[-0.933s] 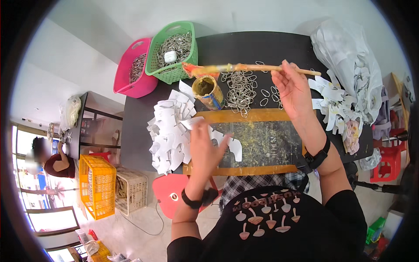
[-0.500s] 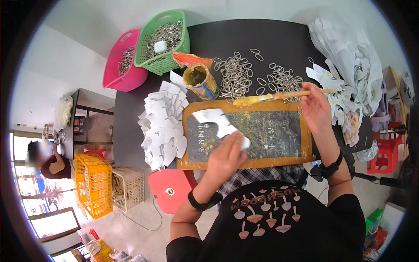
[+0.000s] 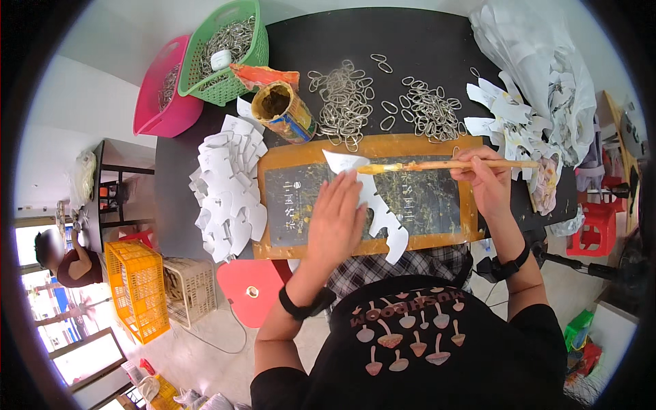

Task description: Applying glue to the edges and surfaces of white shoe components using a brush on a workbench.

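Observation:
My left hand lies flat, fingers spread, pressing a white paper cutout onto a dark board with an orange rim. My right hand grips a wooden brush whose yellow, glue-wet tip touches the cutout's upper part. A tilted tin of glue stands just beyond the board's left corner. Piles of metal rings lie on the black table behind the board.
A stack of white cutouts lies left of the board, more cutouts at right by a plastic sheet. Green and pink baskets hold rings. Below: red stool, yellow crate. A person sits far left.
The brush came from the tin at the far side down onto the board. My left hand brought a cutout from the left pile onto the board and now presses it flat.

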### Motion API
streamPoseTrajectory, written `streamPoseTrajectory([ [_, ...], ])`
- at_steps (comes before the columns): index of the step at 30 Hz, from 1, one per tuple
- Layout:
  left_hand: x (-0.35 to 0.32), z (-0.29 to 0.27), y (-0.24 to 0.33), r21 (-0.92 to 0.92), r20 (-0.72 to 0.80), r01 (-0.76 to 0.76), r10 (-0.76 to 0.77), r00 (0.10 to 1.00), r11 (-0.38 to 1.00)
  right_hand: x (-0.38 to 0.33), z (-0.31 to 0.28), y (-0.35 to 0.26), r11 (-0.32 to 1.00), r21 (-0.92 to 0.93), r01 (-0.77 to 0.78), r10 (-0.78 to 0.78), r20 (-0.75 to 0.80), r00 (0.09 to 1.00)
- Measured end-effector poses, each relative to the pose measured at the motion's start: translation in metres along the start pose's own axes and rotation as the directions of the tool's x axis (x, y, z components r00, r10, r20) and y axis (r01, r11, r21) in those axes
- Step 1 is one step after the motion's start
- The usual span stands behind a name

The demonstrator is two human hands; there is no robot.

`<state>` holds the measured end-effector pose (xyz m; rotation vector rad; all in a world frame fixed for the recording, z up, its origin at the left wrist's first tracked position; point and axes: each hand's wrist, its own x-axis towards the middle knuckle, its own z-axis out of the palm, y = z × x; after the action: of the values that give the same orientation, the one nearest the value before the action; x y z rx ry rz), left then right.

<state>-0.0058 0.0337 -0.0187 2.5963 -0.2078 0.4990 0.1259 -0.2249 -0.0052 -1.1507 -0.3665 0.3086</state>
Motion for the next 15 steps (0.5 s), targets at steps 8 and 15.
streamPoseTrajectory([
  [8,0.013,-0.001,-0.016,-0.146,0.085,0.187,-0.176,0.981,0.971,-0.002,0.024,-0.002,0.921,-0.349,0.173,-0.123,0.162,0.979],
  [15,0.016,-0.006,-0.023,-0.034,0.075,0.094,-0.091,0.993,0.995,-0.01,0.033,-0.031,0.655,-0.655,0.376,-0.12,0.402,0.908],
])
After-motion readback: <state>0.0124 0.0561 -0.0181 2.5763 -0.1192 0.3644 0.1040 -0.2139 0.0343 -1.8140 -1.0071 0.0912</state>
